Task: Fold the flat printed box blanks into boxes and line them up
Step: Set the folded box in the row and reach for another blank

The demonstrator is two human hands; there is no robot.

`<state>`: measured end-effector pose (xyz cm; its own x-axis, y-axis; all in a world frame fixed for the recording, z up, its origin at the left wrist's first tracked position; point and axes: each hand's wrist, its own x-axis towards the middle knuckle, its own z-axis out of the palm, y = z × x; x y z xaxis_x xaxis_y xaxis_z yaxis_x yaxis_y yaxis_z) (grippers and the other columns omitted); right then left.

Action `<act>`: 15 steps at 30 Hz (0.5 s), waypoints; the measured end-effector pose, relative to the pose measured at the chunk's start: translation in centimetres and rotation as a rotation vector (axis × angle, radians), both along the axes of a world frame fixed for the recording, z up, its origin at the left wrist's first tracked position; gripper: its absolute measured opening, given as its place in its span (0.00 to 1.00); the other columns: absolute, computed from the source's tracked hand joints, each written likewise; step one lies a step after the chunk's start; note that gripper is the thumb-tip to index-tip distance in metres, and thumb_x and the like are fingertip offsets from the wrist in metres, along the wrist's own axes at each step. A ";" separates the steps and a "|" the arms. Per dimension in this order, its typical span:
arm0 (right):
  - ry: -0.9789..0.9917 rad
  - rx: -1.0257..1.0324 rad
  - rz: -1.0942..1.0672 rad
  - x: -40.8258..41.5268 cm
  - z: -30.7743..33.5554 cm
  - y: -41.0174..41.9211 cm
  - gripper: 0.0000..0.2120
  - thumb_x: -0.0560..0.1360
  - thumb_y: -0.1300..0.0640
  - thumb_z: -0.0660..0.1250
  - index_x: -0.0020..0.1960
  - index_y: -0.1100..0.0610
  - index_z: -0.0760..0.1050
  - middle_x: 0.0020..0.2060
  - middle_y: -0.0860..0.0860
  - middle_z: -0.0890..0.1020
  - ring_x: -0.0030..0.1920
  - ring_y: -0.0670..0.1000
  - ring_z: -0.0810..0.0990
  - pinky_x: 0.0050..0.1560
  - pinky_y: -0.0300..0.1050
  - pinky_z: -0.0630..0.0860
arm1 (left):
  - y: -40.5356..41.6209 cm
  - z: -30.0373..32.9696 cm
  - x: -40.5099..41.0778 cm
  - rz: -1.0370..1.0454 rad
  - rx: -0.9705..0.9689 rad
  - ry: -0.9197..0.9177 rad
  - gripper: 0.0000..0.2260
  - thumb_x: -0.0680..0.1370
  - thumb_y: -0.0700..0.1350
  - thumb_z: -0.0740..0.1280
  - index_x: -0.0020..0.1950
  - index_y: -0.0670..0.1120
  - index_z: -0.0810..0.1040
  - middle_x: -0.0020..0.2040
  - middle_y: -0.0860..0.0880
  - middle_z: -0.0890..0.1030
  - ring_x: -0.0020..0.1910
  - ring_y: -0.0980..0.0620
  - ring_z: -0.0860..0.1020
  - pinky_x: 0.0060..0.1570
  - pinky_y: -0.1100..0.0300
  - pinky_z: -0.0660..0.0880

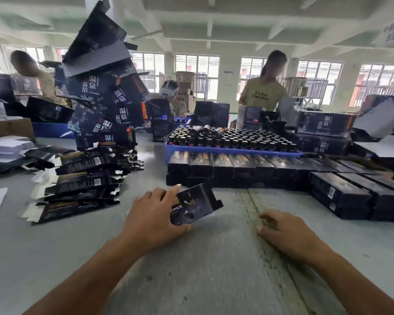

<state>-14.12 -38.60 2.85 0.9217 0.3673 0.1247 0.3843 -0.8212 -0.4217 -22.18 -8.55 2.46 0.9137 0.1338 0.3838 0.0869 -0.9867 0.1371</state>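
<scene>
Two bare forearms reach over the grey table [214, 258]. Nearest, the right hand [282, 233] rests on the surface, fingers loosely curled, holding nothing. Just left, the left hand [152, 214] pinches a dark printed box blank [195, 204] between thumb and fingers, tilted off the table. Further left lie fanned piles of flat blanks [77, 185]. Beyond, folded boxes [248, 169] stand in a row before a blue tray of bottles [232, 138]. Farther back, a person in a yellow shirt [263, 94] stands.
</scene>
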 end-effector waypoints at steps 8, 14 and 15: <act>0.032 0.686 0.090 -1.9 1.4 0.8 0.05 0.76 0.49 0.72 0.50 0.48 0.79 0.43 0.47 0.85 0.41 0.41 0.83 0.40 0.36 0.80 | -2.7 0.5 -1.4 -0.202 0.041 -0.129 0.40 0.70 0.68 0.62 0.78 0.56 0.57 0.69 0.57 0.70 0.67 0.53 0.66 0.75 0.54 0.54; 0.067 0.772 0.227 -3.1 2.1 1.3 0.04 0.76 0.57 0.73 0.47 0.47 0.82 0.44 0.47 0.86 0.45 0.46 0.85 0.48 0.43 0.83 | -3.3 0.8 -2.0 -0.305 -0.026 -0.128 0.39 0.68 0.68 0.62 0.76 0.55 0.58 0.64 0.61 0.68 0.62 0.61 0.62 0.75 0.57 0.54; 0.074 0.767 0.244 -3.2 2.1 1.3 0.06 0.77 0.57 0.72 0.48 0.46 0.83 0.45 0.46 0.87 0.47 0.46 0.85 0.47 0.41 0.82 | -3.5 0.7 -2.1 -0.326 -0.034 -0.131 0.39 0.68 0.68 0.62 0.76 0.56 0.59 0.63 0.62 0.66 0.61 0.63 0.61 0.75 0.58 0.54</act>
<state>-17.33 -37.32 5.00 0.8423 0.3960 0.3655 0.4646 -0.1897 -0.8650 -24.31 -12.01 3.21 0.8535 -0.1425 0.5013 -0.2528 -0.9543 0.1592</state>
